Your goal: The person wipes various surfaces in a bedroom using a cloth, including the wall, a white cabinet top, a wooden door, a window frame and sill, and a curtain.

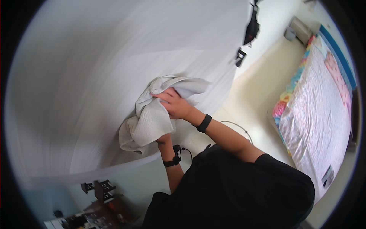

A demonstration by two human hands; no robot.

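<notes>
A crumpled light grey cloth (152, 118) with fine ribbed texture is bunched up in front of me, over a wide white surface (87, 76). My right hand (175, 104) is closed on the upper folds, its fingers bent into the fabric. Below it, my left hand (164, 139) reaches under the lower part of the cloth. The fabric covers its fingers, so their pose is hidden. One corner of the cloth spreads out to the right, past my right hand. Black bands circle both wrists.
Black items, among them a small black stand (240, 57), sit by the white surface's right edge. A bed (312, 114) with patterned bedding stands to the right across a pale floor. A thin cable (240, 127) curves near my right forearm. Dark wooden furniture (105, 191) is at lower left.
</notes>
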